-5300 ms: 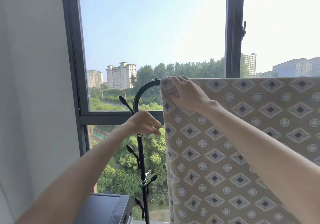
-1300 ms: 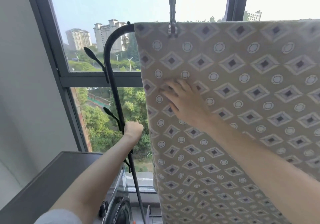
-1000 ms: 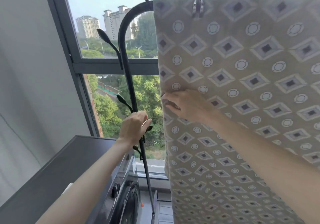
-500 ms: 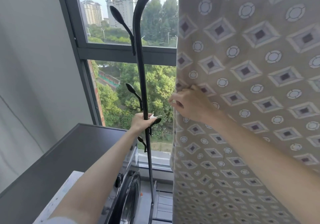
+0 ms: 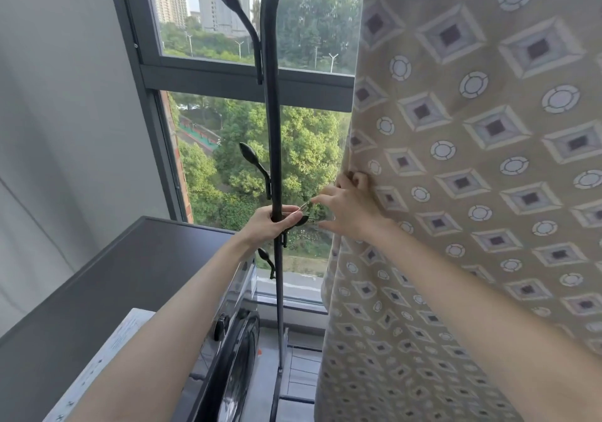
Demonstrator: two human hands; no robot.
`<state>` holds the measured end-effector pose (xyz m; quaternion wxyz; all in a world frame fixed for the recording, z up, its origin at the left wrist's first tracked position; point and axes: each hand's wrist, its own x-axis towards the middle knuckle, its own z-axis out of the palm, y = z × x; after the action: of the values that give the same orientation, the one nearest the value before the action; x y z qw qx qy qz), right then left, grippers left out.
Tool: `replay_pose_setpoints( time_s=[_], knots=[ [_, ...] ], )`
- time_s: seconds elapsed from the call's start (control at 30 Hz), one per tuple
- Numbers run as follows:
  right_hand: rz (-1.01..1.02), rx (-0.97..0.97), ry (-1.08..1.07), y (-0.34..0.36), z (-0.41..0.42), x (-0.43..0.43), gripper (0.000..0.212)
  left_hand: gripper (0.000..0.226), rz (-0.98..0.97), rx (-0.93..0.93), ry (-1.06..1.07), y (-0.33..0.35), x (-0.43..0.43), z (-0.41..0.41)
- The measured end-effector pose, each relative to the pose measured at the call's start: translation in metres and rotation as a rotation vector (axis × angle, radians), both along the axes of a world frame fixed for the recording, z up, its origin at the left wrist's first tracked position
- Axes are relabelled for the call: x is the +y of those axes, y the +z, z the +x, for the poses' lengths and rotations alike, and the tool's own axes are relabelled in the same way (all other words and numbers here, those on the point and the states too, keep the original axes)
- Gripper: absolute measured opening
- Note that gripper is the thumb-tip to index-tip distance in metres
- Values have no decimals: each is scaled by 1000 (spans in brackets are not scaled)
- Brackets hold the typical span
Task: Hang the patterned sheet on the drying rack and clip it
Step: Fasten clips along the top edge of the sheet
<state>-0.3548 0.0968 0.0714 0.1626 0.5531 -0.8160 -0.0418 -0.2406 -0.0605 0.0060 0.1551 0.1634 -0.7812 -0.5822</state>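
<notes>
Left hand (image 5: 272, 223) grips pole (image 5: 273, 135) (clip (image 5: 308, 214) seemingly pinched).

The beige cloth sheet (image 5: 472, 193) printed with diamonds and rings looks soft and matt, with a fine weave. The black drying-rack pole (image 5: 273, 128) is smooth metal with a dull sheen. A small clip (image 5: 308, 213) on it glints like bright metal. The dark washing-machine top (image 5: 114, 278) is matt, its front (image 5: 234, 356) glossy.

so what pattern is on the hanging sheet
Beige sheet printed with grey diamonds with dark centres, and white rings between them; the head view shows it.
</notes>
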Motion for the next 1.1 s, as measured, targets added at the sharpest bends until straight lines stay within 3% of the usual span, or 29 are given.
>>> replay_pose_setpoints(
  time_s=[0.13, 0.33, 0.5, 0.63, 0.8, 0.97, 1.1],
  knots=[
    [40, -118, -20, -12, -4, -16, 72, 47, 1, -14, -28, 1, -1, 5],
    [63, -282, -40, -13, -9, -19, 64, 40, -66, 4, -25, 5, 4, 5],
    [-10, -369, -36, -12, -13, -16, 58, 30, -145, 108, 120, 10, 7, 7],
    [-15, -342, 4, -4, -10, -20, 49, 29, -274, 184, 206, 17, 3, 9],
    [-29, -250, 21, 7, -1, -23, 20, 39, -472, 150, 341, 24, -1, 10],
    [-50, -127, 20, 19, 8, -21, 24, 44, -602, 181, 465, 41, 0, 7],
    [-92, -173, -29, 38, 9, -11, 30, 49, -640, 149, 494, 51, -1, 1]
  ],
)
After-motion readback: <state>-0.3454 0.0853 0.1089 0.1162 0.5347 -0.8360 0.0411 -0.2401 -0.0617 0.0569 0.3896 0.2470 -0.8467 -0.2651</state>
